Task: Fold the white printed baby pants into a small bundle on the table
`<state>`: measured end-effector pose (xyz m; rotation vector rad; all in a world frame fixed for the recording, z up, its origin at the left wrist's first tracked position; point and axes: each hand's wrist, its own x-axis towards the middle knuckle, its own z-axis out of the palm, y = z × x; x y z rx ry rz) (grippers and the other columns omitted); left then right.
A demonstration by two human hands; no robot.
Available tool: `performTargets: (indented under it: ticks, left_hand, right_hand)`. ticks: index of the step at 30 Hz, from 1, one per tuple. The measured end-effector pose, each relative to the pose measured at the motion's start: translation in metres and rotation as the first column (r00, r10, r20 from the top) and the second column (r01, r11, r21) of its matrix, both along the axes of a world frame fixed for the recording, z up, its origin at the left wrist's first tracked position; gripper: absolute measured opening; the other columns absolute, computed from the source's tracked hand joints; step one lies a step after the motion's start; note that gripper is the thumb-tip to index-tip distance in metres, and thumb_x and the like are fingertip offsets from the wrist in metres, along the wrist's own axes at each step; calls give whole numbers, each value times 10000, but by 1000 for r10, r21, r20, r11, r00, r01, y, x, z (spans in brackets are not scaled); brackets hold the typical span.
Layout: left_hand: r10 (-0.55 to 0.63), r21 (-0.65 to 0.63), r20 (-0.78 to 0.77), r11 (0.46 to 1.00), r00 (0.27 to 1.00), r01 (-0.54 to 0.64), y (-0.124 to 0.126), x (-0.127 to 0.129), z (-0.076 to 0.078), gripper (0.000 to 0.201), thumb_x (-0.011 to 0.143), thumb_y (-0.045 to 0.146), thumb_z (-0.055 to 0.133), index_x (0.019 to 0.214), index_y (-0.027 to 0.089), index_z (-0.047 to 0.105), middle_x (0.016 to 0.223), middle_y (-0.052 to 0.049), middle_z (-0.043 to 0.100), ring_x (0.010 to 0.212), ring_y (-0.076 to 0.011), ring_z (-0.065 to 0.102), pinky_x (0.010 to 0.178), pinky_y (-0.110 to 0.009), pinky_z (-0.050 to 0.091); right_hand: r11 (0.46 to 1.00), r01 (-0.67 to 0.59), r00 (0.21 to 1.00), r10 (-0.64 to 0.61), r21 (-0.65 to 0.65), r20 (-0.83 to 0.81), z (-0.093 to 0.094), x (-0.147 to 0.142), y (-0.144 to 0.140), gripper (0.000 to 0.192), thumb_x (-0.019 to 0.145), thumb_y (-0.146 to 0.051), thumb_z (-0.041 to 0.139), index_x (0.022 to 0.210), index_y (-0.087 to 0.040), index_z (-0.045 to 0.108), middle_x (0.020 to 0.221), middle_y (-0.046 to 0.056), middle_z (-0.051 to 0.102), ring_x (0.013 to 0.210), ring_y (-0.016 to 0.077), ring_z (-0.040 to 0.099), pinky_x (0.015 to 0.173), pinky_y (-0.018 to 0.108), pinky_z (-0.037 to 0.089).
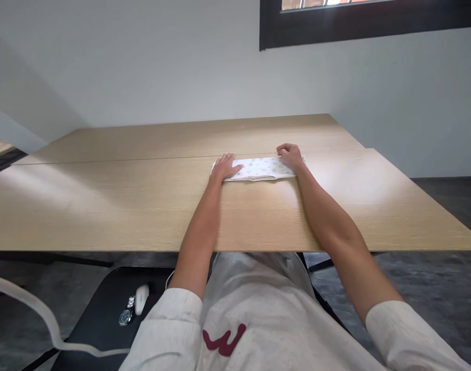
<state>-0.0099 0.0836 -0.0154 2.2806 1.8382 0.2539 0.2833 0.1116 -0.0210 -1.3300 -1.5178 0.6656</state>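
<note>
A white cloth with a small printed pattern lies folded into a narrow strip on the light wooden table. My left hand rests flat on the cloth's left end, fingers spread. My right hand sits at the cloth's right end with the fingers curled in, apparently pinching its far corner. Both forearms reach out over the table's near edge.
A seam runs across the table behind the cloth. A black chair seat at my lower left carries a wristwatch and a small white device. A white cable trails over the floor. A grey wall and dark window frame stand behind.
</note>
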Motion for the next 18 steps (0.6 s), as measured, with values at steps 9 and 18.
performTargets:
  ticks: [9,18]
  left_hand:
    - [-43,197,187,980,981,5,-7,4,6,588,859,362,555,1400,135,535,1542,-125,412,1473,-272,291,1239,-431,163]
    - [83,-67,955,996,285,-65,-3,83,2,291,906,205,448,1137,135,609,1194,-108,678,1124,-186,631,977,-314,503]
  right_hand:
    - [998,12,993,-19,61,114,7,-17,-8,264,688,-143,452,767,-153,704,757,43,672,767,212,636,833,336,522]
    - [977,-208,929,182,-48,-322,11,-106,-18,304,853,-285,435,999,-123,647,1026,111,683,976,218,654,881,321,547]
